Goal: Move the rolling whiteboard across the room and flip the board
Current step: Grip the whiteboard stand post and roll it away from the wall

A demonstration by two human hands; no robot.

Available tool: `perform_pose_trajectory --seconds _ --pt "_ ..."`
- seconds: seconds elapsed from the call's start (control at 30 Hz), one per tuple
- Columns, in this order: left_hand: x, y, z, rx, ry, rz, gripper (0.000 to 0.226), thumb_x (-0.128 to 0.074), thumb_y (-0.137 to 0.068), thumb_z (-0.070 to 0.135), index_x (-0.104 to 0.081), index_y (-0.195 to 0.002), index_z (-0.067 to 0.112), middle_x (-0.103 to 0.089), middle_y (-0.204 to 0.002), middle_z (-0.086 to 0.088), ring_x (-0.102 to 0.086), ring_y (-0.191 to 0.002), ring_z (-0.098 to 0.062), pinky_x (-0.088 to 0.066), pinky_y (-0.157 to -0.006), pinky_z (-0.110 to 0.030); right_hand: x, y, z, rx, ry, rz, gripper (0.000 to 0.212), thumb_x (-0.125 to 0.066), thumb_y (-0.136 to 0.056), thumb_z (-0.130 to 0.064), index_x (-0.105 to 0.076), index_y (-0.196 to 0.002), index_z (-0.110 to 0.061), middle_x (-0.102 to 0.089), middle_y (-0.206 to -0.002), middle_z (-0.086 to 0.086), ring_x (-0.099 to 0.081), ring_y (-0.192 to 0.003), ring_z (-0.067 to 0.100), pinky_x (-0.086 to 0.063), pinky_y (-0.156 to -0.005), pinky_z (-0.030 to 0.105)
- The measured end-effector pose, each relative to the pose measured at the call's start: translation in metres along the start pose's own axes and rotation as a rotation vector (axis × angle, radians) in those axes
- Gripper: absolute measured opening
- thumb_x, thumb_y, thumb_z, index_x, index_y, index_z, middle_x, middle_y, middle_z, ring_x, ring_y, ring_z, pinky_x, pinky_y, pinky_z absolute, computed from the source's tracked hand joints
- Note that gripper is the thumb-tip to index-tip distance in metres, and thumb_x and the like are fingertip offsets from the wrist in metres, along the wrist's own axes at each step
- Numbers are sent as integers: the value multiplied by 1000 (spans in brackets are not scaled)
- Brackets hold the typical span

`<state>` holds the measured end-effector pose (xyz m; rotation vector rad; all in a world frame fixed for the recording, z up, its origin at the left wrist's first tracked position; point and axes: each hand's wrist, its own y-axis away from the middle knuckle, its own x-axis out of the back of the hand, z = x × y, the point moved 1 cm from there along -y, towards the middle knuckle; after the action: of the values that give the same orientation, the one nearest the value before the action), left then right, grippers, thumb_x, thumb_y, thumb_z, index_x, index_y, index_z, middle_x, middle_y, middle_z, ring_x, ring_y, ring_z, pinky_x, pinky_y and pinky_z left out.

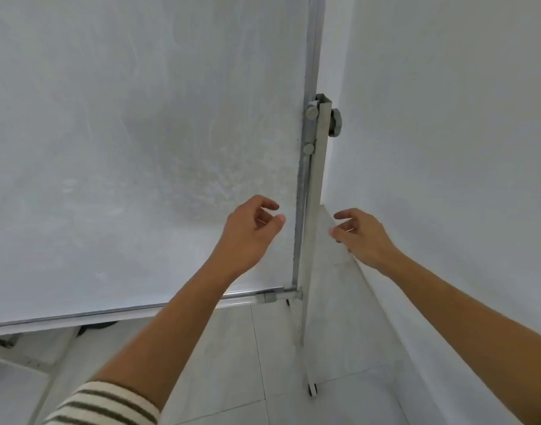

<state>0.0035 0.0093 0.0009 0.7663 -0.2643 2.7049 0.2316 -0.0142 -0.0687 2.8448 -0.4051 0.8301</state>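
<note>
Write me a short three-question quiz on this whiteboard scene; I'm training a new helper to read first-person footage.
1. True or false: the left hand is gripping the whiteboard.
2. On which side of the stand post is the right hand?
3. What sits at the post's foot: A) a caster, B) a rubber pad, C) a brick?

Key
1. False; both hands are open and hold nothing.
2. The right side, towards the wall.
3. A.

The smudged whiteboard [125,133] stands upright in its wheeled metal stand, close beside a wall.
</note>
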Motion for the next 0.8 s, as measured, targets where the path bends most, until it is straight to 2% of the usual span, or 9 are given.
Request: perform_pose_trajectory --seconds 0.1,0.2,0.33,0.43,0.53,0.67,0.8 --pt "-9 -24 20 -59 -30 57 28 -58 -93 30 -57 -117 16 -69 -96 -8 -66 -87 -20 -57 -84 -35 2 -22 -7 7 43 -18 48 -68 -84 -33 -49 -127 -22 -63 -108 0 -63 -94 20 -55 -81 38" --pt "-24 -44 39 -78 -71 136 34 -59 -92 34 -54 -121 16 -65 -94 -1 -62 -78 -11 -51 -73 -21 -1 -45 -10 44 80 -85 64 -71 -81 -33 -40 -136 -22 -56 -118 1 -59 -102 20 -52 -86 36" --pt "-43 -68 57 -68 -151 244 45 -61 -90 39 -48 -127 16 -63 -101 -1 -64 -87 -18 -53 -78 -28 -5 -76 -13 159 74 -206 76 -76 -78 -29 -33 -140 -19 -55 -124 1 -56 -104 18 -47 -83 29" --pt "-55 -82 69 -43 -226 323 48 -61 -89 41 -47 -129 16 -61 -103 -1 -60 -88 -15 -50 -78 -27 -6 -96 -15 246 92 -273 74 -75 -79 -28 -33 -139 -17 -58 -122 -2 -57 -103 15 -47 -79 23" --pt "-65 -93 77 -20 -263 385 45 -61 -89 40 -51 -123 13 -67 -108 -6 -59 -86 -15 -51 -81 -30 -5 -112 -11 321 126 -366 65 -72 -80 -27 -37 -133 -17 -60 -121 -3 -60 -109 19 -51 -90 35" --pt "-69 -100 78 20 -270 508 37 -63 -89 39 -55 -111 10 -62 -88 1 -59 -76 -17 -53 -75 -31 -7 -126 -8 424 202 -439 51 -71 -79 -25 -41 -120 -15 -64 -109 2 -64 -98 24 -54 -87 43" --pt "-65 -99 74 69 -278 589 36 -64 -88 37 -56 -107 7 -60 -82 2 -58 -71 -18 -49 -70 -26 -18 -134 -16 497 254 -505 50 -73 -76 -29 -42 -112 -11 -64 -101 6 -64 -90 27 -54 -81 44"
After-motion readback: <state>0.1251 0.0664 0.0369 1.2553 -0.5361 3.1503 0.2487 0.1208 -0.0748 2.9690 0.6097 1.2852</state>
